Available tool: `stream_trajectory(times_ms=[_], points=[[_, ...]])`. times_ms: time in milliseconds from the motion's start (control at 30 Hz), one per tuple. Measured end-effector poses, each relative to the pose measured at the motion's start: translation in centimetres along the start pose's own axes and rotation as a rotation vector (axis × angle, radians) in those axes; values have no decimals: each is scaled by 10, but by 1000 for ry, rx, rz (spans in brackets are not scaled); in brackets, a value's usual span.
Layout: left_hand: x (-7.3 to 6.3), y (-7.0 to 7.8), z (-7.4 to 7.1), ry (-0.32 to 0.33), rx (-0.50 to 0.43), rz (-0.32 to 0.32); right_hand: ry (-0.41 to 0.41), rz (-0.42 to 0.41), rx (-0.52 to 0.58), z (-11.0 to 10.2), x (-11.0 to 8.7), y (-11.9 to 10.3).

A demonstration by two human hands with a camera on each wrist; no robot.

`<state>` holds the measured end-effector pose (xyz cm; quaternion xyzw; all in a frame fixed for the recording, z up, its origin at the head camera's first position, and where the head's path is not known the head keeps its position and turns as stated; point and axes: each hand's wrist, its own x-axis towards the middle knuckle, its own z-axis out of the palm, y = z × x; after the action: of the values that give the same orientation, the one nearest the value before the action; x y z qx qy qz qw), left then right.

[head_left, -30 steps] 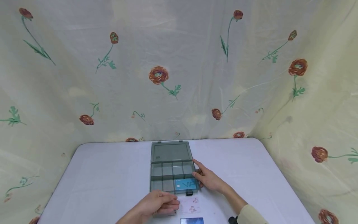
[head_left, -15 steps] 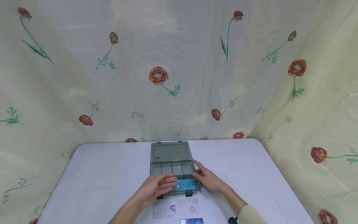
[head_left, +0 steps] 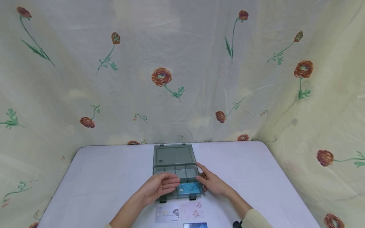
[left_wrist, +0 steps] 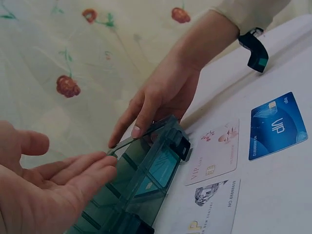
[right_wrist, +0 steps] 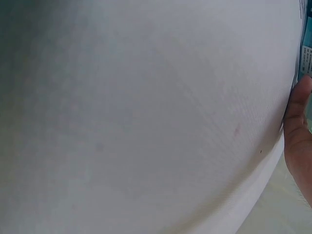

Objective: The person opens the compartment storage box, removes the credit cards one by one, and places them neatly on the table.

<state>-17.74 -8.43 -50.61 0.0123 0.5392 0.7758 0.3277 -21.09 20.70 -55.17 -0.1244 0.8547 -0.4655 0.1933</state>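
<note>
A translucent grey-green compartment box [head_left: 184,174] stands on the table with its lid [head_left: 174,155] folded back. One of its front compartments holds a teal card [head_left: 189,187]. My left hand [head_left: 161,186] hovers over the box's left front part, fingers straight and together, nothing in them; in the left wrist view its palm [left_wrist: 39,195] faces up beside the dividers. My right hand [head_left: 214,182] grips the box's right side, thumb on the rim and index finger reaching to the back corner. Its other fingers are partly hidden. In the right wrist view, that hand [right_wrist: 298,126] shows only at the edge.
In front of the box lie a silver-grey card [head_left: 167,214] and a pink card [head_left: 192,210]. A blue card [head_left: 195,225] is nearer the front edge. Two black latches hang from the box's front, one being the right latch [head_left: 193,197]. A flowered curtain [head_left: 182,79] surrounds the white table [head_left: 114,177].
My left hand has risen from over the cards in front of the box to above its left front compartments, uncovering the silver-grey card. The right hand stays at the box's side.
</note>
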Motion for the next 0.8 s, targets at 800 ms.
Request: stream_trajectory(times_ms=[800], points=[[18,-8,-5,56,45,-155,-6,-7,10,0,1,2]])
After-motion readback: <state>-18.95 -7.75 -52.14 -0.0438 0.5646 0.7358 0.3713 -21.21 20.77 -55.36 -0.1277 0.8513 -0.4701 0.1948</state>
